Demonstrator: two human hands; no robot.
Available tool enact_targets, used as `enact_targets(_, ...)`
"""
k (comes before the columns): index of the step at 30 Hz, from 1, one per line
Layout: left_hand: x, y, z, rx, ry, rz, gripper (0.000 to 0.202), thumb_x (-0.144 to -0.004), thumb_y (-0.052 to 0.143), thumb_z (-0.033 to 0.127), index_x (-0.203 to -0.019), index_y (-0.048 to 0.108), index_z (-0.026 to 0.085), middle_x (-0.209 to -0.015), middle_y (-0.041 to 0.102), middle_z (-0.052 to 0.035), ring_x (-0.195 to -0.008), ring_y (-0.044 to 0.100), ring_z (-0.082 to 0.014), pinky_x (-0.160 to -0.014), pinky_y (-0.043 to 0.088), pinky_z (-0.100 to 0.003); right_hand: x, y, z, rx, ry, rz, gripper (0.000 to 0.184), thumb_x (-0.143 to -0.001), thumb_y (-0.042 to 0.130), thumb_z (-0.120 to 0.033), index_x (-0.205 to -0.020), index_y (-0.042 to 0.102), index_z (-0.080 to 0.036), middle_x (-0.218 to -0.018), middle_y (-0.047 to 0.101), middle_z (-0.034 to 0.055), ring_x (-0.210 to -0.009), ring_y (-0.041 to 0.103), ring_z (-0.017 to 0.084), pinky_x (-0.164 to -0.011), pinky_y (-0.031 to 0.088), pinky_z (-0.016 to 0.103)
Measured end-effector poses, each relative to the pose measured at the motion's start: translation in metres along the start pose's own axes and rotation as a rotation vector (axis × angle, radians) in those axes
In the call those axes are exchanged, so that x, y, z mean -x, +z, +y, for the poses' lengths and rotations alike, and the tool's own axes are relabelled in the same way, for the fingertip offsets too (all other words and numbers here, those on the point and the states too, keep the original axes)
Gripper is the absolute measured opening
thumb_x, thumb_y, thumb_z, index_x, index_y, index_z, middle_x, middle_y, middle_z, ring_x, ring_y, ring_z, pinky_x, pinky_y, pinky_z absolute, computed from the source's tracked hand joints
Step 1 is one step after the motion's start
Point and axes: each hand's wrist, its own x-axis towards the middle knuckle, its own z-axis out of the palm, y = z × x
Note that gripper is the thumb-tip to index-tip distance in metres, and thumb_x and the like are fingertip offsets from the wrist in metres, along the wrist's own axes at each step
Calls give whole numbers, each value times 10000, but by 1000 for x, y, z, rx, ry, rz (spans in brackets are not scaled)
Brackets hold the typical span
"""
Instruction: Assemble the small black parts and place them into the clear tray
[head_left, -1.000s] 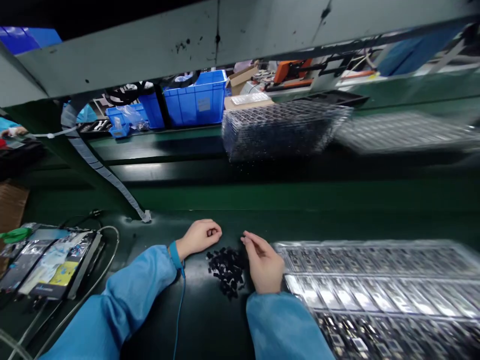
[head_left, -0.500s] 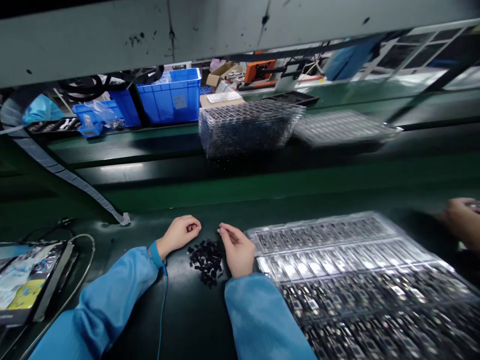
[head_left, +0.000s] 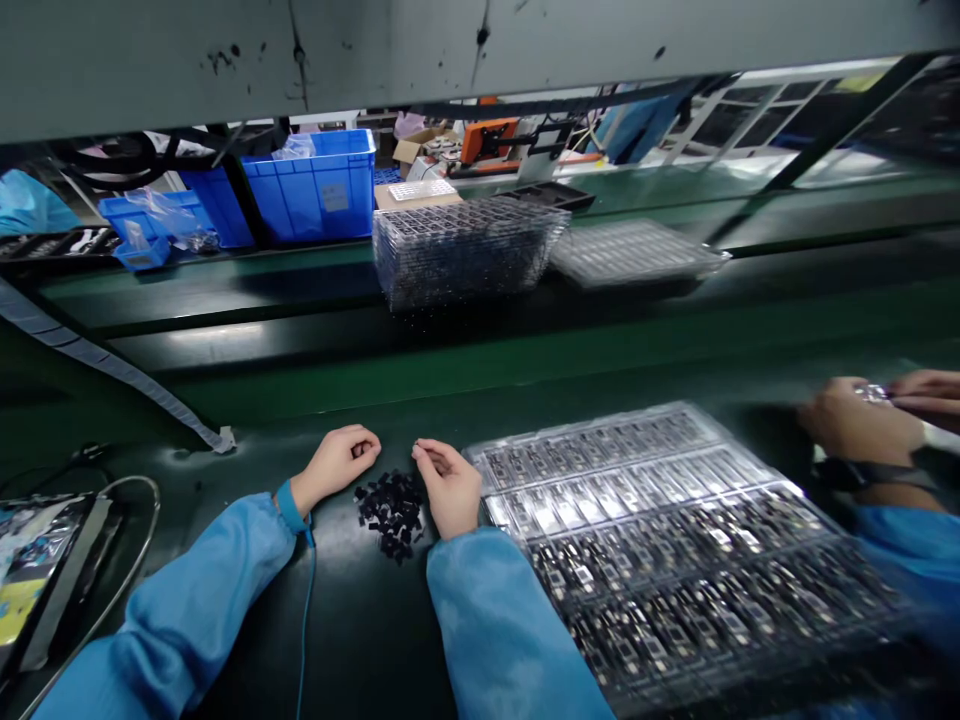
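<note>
Black parts pile (head_left: 390, 510) lies lower-centre, between left hand (head_left: 337, 466), curled closed, and right hand (head_left: 451, 490), fingertips pinched together.

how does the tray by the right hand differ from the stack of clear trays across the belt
The near tray lies low and flat beside the right hand; the far stack is piled many layers high. The near tray shows small parts in its rows of pockets; what the far stack holds cannot be told. Both are clear plastic with a grid of pockets.
</note>
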Motion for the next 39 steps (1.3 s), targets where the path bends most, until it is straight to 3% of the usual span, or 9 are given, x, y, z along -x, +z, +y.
enact_targets(39, 1, 1, 0, -6, 17, -1, 160, -905, 558, 254, -873, 697, 182, -772, 633, -18, -666, 561, -123, -660, 440, -240, 1, 0, -5, 88, -80, -3, 136, -844, 657, -290, -886, 725, -179, -794, 728, 50, -692, 688, 185, -664, 563, 292)
